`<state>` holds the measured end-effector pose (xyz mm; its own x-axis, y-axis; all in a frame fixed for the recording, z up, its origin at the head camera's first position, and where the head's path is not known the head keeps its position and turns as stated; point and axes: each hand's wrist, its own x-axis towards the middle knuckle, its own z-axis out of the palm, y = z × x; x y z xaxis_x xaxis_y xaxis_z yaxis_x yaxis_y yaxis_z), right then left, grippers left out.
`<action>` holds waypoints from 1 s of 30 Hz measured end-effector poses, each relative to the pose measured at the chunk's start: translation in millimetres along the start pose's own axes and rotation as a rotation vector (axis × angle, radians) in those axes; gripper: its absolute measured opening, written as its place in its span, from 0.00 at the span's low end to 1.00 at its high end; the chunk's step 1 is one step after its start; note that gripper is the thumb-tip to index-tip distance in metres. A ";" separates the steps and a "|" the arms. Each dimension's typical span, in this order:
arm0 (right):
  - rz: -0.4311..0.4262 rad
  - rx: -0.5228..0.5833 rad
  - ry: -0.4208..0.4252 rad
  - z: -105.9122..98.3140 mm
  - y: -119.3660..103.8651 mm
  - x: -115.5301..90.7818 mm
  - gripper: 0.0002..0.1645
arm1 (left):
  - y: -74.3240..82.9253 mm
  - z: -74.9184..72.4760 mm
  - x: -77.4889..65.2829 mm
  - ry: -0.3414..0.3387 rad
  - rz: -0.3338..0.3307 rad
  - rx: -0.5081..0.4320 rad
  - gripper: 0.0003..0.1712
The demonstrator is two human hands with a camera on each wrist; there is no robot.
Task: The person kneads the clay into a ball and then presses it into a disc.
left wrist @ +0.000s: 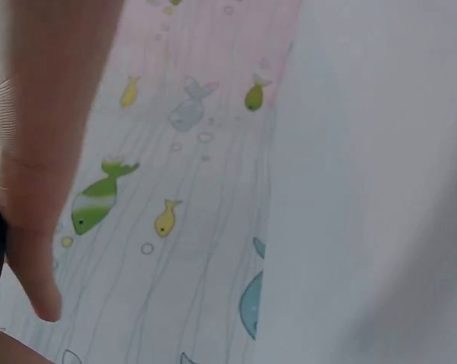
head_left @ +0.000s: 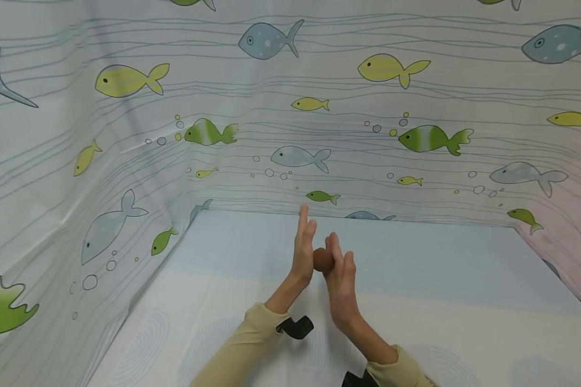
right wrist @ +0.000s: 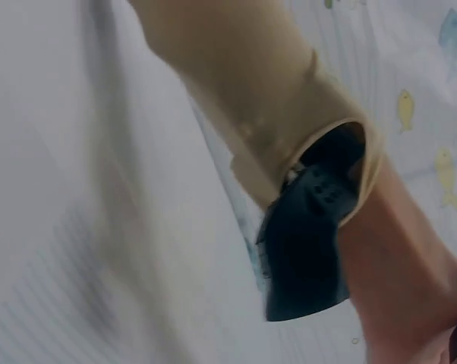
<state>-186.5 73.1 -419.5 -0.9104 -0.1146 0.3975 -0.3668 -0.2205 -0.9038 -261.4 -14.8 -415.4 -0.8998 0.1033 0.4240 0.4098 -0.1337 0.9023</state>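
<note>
A brown ball [head_left: 323,259], smooth and clay-like, is held between two palms above the table. On its left side, my left hand [head_left: 304,252] presses flat with its fingers pointing up. From the other side my right hand [head_left: 341,279] presses it, fingers likewise straight and upright. In the right wrist view, the left forearm's beige sleeve [right wrist: 236,76] and a black wrist device [right wrist: 304,243] fill the middle, and a dark brown edge shows at the lower right corner. A blurred forearm and hand [left wrist: 39,197] cross the left side of the left wrist view; the ball is hidden there.
Below the hands lies a pale blue and white table surface [head_left: 440,269] with faint ring patterns. A white curtain [head_left: 271,123] printed with fish and wavy lines encloses it at the back and sides. Its right part looks pinkish.
</note>
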 end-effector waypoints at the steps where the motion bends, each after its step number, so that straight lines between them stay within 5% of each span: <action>1: -0.004 0.016 0.000 -0.1 -2.8 1.6 0.43 | -1.9 -0.1 -1.3 -0.014 -0.004 -0.005 0.42; 14: 0.064 0.094 0.141 -14.1 -5.6 23.6 0.46 | -9.3 23.1 -31.7 -0.200 0.056 -0.065 0.42; 30: 0.092 0.120 0.261 -48.9 4.9 49.7 0.51 | 6.1 38.1 -56.7 -0.273 0.069 -0.030 0.43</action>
<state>-243.0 113.7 -412.0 -0.9629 0.1099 0.2466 -0.2694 -0.3353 -0.9028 -202.1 16.1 -431.0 -0.7946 0.3545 0.4929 0.4601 -0.1782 0.8698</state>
